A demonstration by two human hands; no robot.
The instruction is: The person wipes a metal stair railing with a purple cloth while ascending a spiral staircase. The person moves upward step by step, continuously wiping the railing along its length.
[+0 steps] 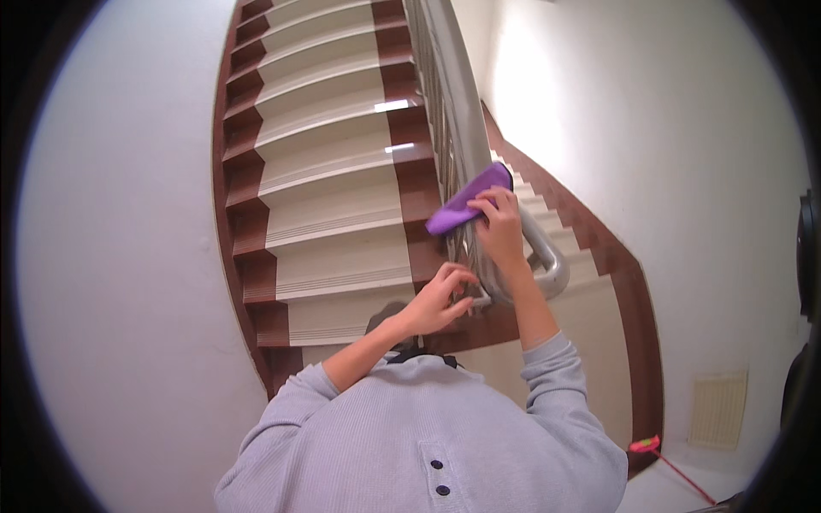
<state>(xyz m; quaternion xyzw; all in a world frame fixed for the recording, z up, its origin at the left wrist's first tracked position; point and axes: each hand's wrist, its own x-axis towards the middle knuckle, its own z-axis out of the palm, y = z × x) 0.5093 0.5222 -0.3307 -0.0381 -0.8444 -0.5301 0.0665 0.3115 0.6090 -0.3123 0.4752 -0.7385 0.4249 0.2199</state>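
Note:
A purple cloth (463, 202) lies across the grey metal handrail (463, 106) of a staircase. My right hand (501, 231) grips it from above, thumb and fingers pressing it against the rail. Part of the cloth hangs over the left side, above the metal balusters (438, 138). My left hand (441, 300) is lower and to the left, beside the lower end of the balusters. Its fingers are spread and curved with nothing in them; I cannot tell whether they touch the metal.
A flight of cream steps (330, 192) with brown-red borders runs along the left. Beyond the rail's curved end (557, 269), another flight (535, 202) lies to the right. White walls (128, 256) flank both. A pink-red long-handled cleaning tool (644, 444) is at lower right, near a slatted panel (718, 410).

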